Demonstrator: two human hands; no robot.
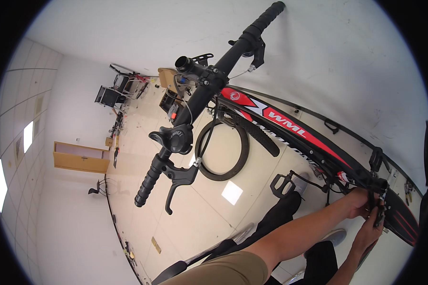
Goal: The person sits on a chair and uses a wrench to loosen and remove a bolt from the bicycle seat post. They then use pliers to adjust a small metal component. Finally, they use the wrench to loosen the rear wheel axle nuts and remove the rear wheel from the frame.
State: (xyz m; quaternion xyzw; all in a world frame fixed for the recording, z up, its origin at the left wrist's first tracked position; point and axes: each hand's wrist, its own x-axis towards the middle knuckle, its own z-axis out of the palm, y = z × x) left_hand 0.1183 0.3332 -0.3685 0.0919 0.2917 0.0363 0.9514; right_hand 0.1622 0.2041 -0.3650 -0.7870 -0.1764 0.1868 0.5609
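Note:
A black bicycle frame with red and white panels (314, 142) runs from the handlebar (230, 59) down to the right. At its rear end is the open top of the seat tube (378, 183). My left hand (359, 202) reaches in just below that tube top, its fingers curled and mostly hidden behind the dark parts. Close beside it, my right hand (370, 232) pinches a small dark metal part (379, 216) whose kind I cannot make out. A black rear fender (402, 218) with red stripes extends past both hands.
A pedal (283, 185) sticks out left of my left forearm. The front wheel (264, 135) is under the frame, and a loose tyre (222, 176) lies on the tiled floor. The white wall (366, 61) rises close along the bicycle's far side. Pliers (408, 191) lie near the wall.

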